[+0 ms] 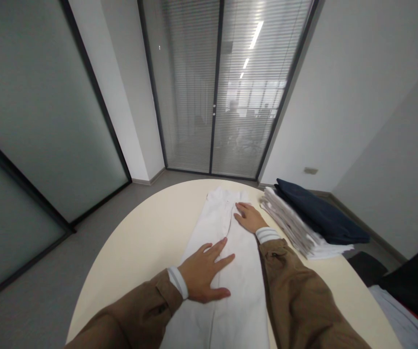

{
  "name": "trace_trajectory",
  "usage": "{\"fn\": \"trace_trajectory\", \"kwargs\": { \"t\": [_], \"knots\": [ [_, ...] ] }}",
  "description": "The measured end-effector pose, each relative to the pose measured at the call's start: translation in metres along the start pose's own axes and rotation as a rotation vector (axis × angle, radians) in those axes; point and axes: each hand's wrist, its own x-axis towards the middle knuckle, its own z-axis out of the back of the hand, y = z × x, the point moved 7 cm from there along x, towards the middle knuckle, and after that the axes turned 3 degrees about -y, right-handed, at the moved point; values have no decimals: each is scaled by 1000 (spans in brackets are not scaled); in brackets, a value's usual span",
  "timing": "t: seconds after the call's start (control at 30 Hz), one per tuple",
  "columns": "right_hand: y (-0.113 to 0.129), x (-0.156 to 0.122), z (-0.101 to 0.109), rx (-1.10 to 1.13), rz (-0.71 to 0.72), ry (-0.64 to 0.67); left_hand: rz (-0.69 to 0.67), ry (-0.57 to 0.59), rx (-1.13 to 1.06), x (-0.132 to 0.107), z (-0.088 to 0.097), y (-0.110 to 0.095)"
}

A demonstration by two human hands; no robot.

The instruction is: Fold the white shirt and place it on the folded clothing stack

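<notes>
L hand [203,275] spread wide on wht cloth [238,295]; R hand [251,219] flat, unclenched, nr far end.

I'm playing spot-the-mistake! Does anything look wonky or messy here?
Yes, a little: the dark blue cloth sits shifted to the right on the folded white stack, so its edge seems to stick out past it. The long white cloth shows no spill or clear damage.

The bare left hand [204,274] is palm down, with fingers and thumb spread wide. The bare right hand [250,218] is farther forward, also palm down. Both brown-sleeved arms [301,293] are stretched forward.
</notes>
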Motion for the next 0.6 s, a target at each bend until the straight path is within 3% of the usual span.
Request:
{"fn": "trace_trajectory", "kwargs": {
  "t": [0.13, 0.27, 0.43, 0.6],
  "knots": [
    [0, -8, -11, -83, -109, 87, 17, -12, 39, 1, -4, 2],
    [-3, -10, -8, -111, -203, 90, 3, -8, 61, 0, -4, 1],
    [-23, -4, -2, -46, -291, -7, -27, 10, 25, -1, 2, -2],
    [-42, 6, 0, 178, -220, -147, -47, -3, 16, -1, 7, -5]
  ]
}}
